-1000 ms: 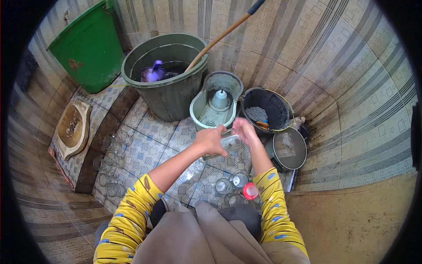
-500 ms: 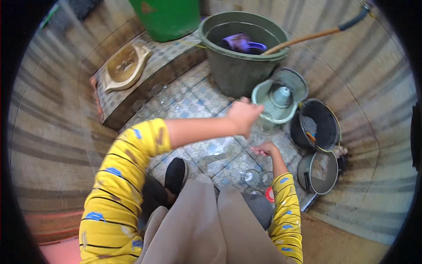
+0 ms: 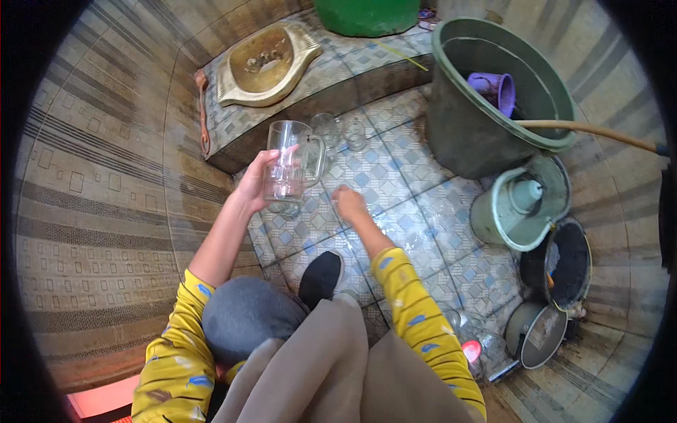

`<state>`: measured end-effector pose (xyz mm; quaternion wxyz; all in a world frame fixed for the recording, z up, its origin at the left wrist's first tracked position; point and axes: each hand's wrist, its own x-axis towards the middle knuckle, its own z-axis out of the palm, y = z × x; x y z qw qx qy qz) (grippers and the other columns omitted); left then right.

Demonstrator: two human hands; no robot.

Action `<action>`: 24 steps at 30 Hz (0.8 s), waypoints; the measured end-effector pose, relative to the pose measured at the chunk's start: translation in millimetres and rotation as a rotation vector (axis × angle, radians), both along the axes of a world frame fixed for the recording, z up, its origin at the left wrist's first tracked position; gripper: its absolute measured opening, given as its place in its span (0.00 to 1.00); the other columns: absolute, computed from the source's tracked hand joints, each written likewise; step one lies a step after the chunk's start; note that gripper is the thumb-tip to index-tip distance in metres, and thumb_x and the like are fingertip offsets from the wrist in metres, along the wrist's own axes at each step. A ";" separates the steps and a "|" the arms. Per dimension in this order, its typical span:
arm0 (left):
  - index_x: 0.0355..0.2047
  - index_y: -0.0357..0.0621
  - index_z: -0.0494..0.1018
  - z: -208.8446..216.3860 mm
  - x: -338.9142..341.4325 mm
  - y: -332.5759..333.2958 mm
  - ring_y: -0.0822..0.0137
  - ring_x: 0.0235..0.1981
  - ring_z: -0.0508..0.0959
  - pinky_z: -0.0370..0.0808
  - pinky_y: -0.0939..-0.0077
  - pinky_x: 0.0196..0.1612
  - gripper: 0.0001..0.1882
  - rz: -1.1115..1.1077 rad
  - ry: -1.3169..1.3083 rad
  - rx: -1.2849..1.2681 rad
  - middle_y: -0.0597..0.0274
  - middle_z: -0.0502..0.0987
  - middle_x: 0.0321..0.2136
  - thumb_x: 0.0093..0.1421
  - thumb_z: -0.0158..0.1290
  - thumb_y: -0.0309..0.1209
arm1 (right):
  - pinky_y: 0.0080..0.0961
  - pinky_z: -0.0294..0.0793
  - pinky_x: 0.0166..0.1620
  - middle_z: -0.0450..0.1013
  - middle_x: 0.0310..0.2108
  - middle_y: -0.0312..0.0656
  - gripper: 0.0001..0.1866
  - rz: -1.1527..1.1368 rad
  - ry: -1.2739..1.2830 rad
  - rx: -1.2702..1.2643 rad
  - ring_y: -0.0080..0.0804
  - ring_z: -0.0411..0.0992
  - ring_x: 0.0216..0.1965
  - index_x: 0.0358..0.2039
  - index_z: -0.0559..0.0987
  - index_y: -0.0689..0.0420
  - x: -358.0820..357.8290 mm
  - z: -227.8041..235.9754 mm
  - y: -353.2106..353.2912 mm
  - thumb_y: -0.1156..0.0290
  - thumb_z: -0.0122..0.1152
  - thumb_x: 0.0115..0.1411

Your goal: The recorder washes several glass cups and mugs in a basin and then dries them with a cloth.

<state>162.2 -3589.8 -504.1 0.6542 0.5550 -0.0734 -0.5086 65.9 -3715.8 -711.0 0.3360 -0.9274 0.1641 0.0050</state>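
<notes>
My left hand [image 3: 255,182] is wrapped round a clear glass mug [image 3: 285,166], held above the tiled floor with its handle pointing right. My thumb lies against the side of the mug, and the other fingers show through the glass. Just right of the mug is my right hand [image 3: 350,206], its fingers curled; whether anything lies inside them is hidden. Beyond the mug, more glassware [image 3: 354,134] stands on the floor along the tiled ledge. Another piece of glass [image 3: 284,209] shows partly below the held mug.
A large dark green tub [image 3: 458,134] holds a purple dipper [image 3: 496,92]. A pale green bucket [image 3: 486,215], a black bucket [image 3: 582,264] and a metal pot [image 3: 518,331] line the right wall. A gold basin [image 3: 303,74] sits on the ledge. Glass jars [image 3: 493,343] stand by my right forearm.
The view has turned left. My left hand has left the area by the pale green bucket and now holds the mug near the ledge. My right hand has moved left as well.
</notes>
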 end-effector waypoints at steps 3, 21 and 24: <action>0.52 0.45 0.57 -4.9 6.7 14.0 0.59 0.36 0.71 0.69 0.61 0.39 0.34 0.014 0.139 -0.091 0.63 0.68 0.34 0.46 0.45 0.47 | 0.36 0.70 0.37 0.69 0.36 0.49 0.12 -0.008 -0.178 0.206 0.46 0.70 0.35 0.35 0.72 0.56 54.4 -22.6 50.2 0.72 0.42 0.51; 0.55 0.44 0.49 170.3 -40.5 -40.7 0.57 0.36 0.72 0.71 0.57 0.39 0.45 -0.138 0.634 -0.636 0.58 0.66 0.42 0.41 0.52 0.54 | 0.33 0.65 0.28 0.68 0.17 0.48 0.20 -0.439 -0.065 0.503 0.44 0.68 0.23 0.16 0.71 0.61 -94.2 292.2 -50.8 0.53 0.58 0.43; 0.55 0.45 0.49 257.9 -45.2 -44.7 0.58 0.37 0.72 0.71 0.57 0.40 0.45 -0.157 0.642 -0.655 0.59 0.65 0.43 0.40 0.55 0.50 | 0.31 0.61 0.21 0.64 0.11 0.44 0.23 -0.597 -0.138 0.316 0.38 0.63 0.15 0.10 0.66 0.59 -130.8 431.8 -61.3 0.53 0.62 0.40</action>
